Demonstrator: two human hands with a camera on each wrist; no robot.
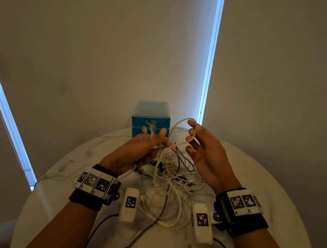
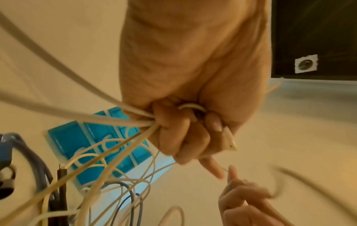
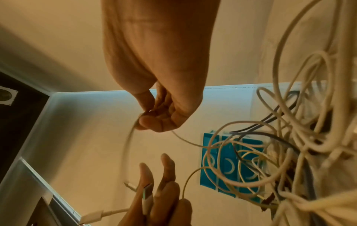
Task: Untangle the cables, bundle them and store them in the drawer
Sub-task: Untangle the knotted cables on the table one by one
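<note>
A tangle of white and dark cables [image 1: 172, 171] lies in the middle of the round white table [image 1: 250, 185]. My left hand [image 1: 154, 142] grips a bunch of these cables in a fist [image 2: 183, 130], and several connector ends [image 1: 152, 128] stick up above its fingers. My right hand [image 1: 193, 136] is just right of it and pinches one thin white cable [image 3: 131, 137] between thumb and fingers [image 3: 150, 119]. That cable arcs up in a loop [image 1: 179, 122] between both hands. The teal drawer box [image 1: 152, 112] stands shut behind the hands at the table's far edge.
The table's rim curves close on the left and right. Loose cable loops [image 1: 173, 215] lie between my wrists. Black leads [image 1: 104, 221] run from the wrist cameras over the near side. Pale blinds with bright window gaps [image 1: 209, 69] hang behind the table.
</note>
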